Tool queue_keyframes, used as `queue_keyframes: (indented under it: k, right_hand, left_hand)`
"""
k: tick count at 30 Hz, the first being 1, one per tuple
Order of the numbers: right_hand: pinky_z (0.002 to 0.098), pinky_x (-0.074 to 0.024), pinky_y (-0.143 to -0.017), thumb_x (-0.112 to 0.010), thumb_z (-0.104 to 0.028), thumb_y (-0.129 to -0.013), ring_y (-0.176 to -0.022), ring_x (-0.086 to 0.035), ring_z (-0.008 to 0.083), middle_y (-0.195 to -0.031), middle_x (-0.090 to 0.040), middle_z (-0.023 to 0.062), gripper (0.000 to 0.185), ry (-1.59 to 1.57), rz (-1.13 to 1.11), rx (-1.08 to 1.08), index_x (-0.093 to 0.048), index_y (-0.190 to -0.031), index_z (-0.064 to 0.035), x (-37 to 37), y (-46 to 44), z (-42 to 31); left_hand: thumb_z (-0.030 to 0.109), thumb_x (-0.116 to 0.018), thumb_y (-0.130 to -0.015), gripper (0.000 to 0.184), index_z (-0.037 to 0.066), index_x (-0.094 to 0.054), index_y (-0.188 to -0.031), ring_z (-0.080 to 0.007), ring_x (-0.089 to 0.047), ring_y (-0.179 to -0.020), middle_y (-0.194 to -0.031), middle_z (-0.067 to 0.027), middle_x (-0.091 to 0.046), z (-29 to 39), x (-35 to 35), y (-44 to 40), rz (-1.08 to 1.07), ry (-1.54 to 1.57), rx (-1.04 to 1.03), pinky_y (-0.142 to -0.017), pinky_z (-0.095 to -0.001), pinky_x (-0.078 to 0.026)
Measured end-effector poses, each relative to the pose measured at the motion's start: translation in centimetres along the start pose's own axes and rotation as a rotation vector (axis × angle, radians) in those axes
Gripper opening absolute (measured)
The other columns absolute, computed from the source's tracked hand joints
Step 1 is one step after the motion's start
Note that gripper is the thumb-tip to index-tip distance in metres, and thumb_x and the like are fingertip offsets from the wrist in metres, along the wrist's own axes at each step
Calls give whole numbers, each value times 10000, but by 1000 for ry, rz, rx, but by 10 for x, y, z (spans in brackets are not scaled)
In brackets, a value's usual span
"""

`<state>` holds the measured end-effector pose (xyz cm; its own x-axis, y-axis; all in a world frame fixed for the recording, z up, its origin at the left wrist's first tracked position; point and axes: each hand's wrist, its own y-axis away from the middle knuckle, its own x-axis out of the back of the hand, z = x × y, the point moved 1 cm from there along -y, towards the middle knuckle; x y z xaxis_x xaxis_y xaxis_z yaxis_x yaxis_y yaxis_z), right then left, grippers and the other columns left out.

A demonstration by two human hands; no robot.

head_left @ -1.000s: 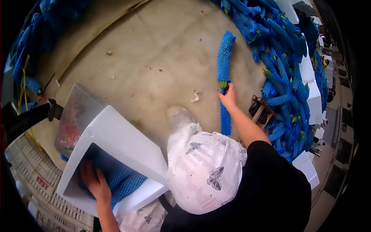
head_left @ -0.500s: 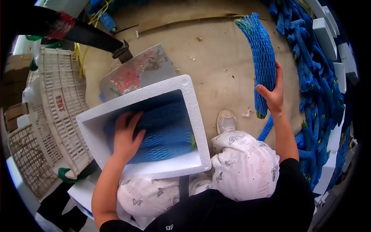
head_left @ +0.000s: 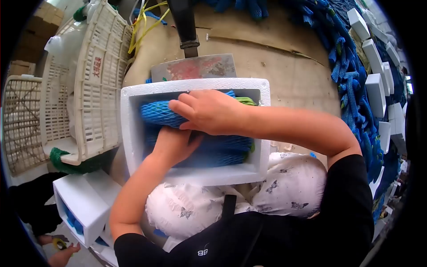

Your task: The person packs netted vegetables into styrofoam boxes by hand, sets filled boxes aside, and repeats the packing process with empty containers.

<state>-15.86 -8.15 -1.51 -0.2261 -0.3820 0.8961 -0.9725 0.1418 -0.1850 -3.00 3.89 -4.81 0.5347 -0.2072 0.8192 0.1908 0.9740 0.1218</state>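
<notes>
A white foam box (head_left: 262,133) rests against my lap, with blue net-sleeved green vegetables (head_left: 218,156) lying lengthwise inside. My right hand (head_left: 211,111) reaches across into the box, its fingers wrapped over another blue net-sleeved vegetable (head_left: 155,113) along the far wall. Green shows at the right end of that piece. My left hand (head_left: 171,144) is in the box just below the right one. Its fingers are tucked under the upper piece and mostly hidden, so their grip is unclear.
Beyond the box stands a worn metal plate (head_left: 195,66) on a dark post (head_left: 183,22). White plastic crates (head_left: 100,80) stand left. Blue-sleeved vegetables (head_left: 351,98) line the right, beside foam boxes (head_left: 376,95). At lower left, another person's hand (head_left: 64,256) is near yellow tape (head_left: 59,244).
My right hand has brought the net-sleeved vegetable from the right side into the box. My left hand is now beneath it. The view has turned, and the box appears straighter.
</notes>
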Motion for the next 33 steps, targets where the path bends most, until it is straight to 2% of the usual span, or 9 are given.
queue_keyframes:
  k: [5,8,9,12,18,20,27,31,33]
  right_hand:
    - [361,-490,-844,-629,-164,-768,-995,-589,269,-1035,-538,111,381,217,194,27,-479,-1106,-70,-25,13,13]
    - [318,-500,-805,-596,-177,-790,-941,-605,227,-986,-557,95,279,385,236,57,-515,-1039,-81,1,31,2]
    - [322,-524,-732,-617,-144,-789,-893,-633,215,-975,-564,101,279,292,-28,-84,-521,-1044,-86,8,29,-7]
    - [310,-529,-650,-599,-109,-799,-808,-656,213,-937,-584,108,242,220,-321,-170,-536,-1033,-93,-24,21,9]
    - [353,-544,-639,-585,-126,-815,-755,-667,266,-808,-615,100,193,82,-120,-18,-573,-1003,-84,-14,40,21]
    - [347,-539,-656,-570,-116,-820,-790,-661,251,-826,-611,109,179,185,-356,-289,-577,-981,-39,0,51,11]
    - [325,-538,-680,-565,-152,-827,-841,-655,242,-949,-646,153,302,573,-403,-122,-602,-1078,13,-35,39,35]
    - [331,-527,-672,-582,-120,-812,-823,-645,222,-915,-633,124,260,353,-333,-49,-599,-1053,-24,-23,52,40]
    - [333,-504,-631,-613,-95,-788,-752,-627,215,-863,-604,95,215,88,43,36,-605,-1001,-74,28,68,26]
  left_hand:
    - [168,-711,-765,238,54,-642,-963,-302,-621,-751,-862,-122,-644,2,2,3,136,-121,-21,-682,-395,-516]
    - [188,-747,-724,319,54,-641,-993,-275,-616,-781,-887,-96,-640,4,4,2,185,-131,-86,-700,-371,-517]
    - [185,-750,-720,322,56,-643,-995,-273,-617,-782,-883,-92,-639,4,5,1,168,-128,-74,-700,-370,-517]
    - [176,-755,-713,310,64,-650,-982,-265,-627,-789,-883,-85,-644,5,-1,2,145,-129,-74,-694,-364,-521]
    - [60,-720,-754,246,54,-604,-971,-292,-595,-858,-903,-89,-604,3,36,-8,531,-191,44,-737,-384,-486]
    - [46,-700,-774,200,34,-553,-909,-325,-559,-853,-891,-112,-572,-20,33,-17,370,-172,41,-737,-408,-464]
    - [17,-686,-770,210,46,-571,-943,-330,-587,-884,-899,-111,-588,-46,20,-30,285,-164,20,-755,-409,-482]
    - [66,-699,-759,224,71,-560,-934,-309,-587,-925,-969,-96,-590,-45,15,-22,330,-227,52,-783,-398,-494]
    - [83,-704,-763,238,74,-561,-953,-302,-573,-966,-1002,-91,-582,-36,24,-20,324,-252,89,-830,-408,-474]
